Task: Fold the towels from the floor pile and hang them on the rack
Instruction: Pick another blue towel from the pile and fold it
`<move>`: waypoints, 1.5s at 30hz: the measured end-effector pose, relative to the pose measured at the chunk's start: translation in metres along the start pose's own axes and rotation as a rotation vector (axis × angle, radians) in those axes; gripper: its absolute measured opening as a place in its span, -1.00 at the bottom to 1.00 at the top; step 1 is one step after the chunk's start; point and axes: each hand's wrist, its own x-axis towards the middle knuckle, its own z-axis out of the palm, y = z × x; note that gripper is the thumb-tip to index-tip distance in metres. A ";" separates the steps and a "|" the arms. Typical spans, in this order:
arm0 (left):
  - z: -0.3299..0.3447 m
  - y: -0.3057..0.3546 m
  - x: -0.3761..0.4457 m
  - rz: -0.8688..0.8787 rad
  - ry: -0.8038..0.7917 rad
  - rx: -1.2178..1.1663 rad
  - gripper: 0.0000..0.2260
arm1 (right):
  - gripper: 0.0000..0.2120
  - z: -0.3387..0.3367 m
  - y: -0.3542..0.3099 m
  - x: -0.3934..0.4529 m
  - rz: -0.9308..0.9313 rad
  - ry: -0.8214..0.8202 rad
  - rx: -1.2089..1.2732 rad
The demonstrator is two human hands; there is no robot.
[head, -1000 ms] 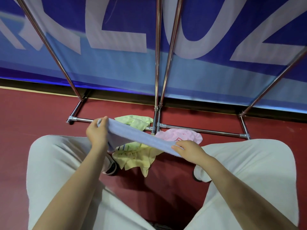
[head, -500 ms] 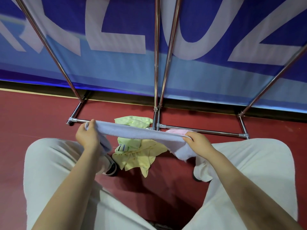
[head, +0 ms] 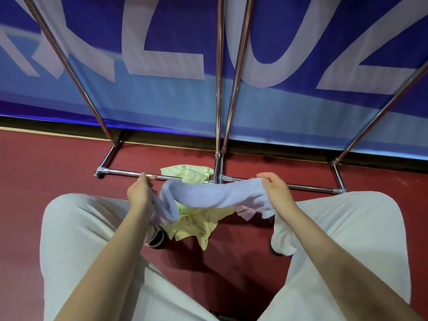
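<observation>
While your left hand (head: 140,196) and right hand (head: 276,192) pinch the ends of the lilac towel (head: 213,195), fingers curled on cloth, you seem mid-fold. It hangs above the floor pile (head: 196,224), long axis left to right. Next, bring the ends together, then lift toward the rack (head: 220,93).

Since a second ago both hands have spread apart and levelled: the left hand (head: 139,195) dropped toward 7 o'clock, the right hand (head: 275,191) rose toward 1 o'clock, and the lilac towel (head: 208,195) now sags between them.
</observation>
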 end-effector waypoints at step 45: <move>0.047 0.009 -0.081 0.002 -0.672 -0.201 -0.77 | -0.80 0.070 -0.075 -0.024 -0.082 -0.400 0.655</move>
